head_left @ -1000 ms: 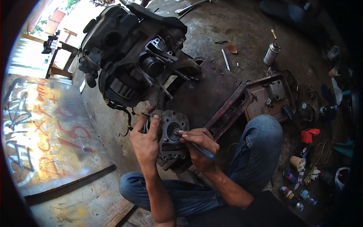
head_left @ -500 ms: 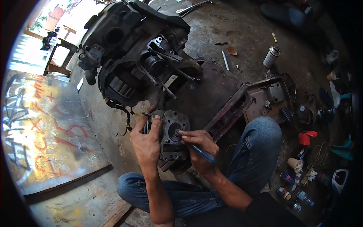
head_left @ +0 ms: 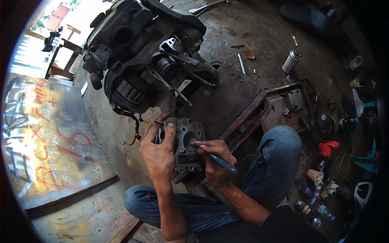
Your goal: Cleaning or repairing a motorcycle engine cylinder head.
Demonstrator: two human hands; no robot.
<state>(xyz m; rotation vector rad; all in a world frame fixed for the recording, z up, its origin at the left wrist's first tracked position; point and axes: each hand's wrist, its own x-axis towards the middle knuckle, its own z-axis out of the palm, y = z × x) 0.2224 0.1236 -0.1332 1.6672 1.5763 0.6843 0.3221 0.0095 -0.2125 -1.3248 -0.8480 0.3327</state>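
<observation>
A grey metal engine cylinder head (head_left: 196, 126) is held tilted in front of me, its round recess facing up and to the right. My left hand (head_left: 159, 156) grips its left side, thumb on top and fingers wrapped round the far edge. Inside the recess sits a round valve-like disc (head_left: 192, 142). The fingertips of my right hand (head_left: 214, 158) are pinched together at this disc's right edge. A slim tool with a blue handle (head_left: 223, 163) is held in the same hand and sticks out to the lower right; its tip is hidden.
Beyond my hands stands a dark engine (head_left: 133, 40) with exposed studs (head_left: 172, 91). To the right lie a metal tray with parts (head_left: 279, 117), a spray can (head_left: 291, 61), a red piece (head_left: 328, 148) and several small bottles. A painted metal sheet (head_left: 60, 137) lies at left.
The cylinder head and both hands have shifted slightly to the right in the view, with a small shift of the whole picture. Both grips stay much the same.
</observation>
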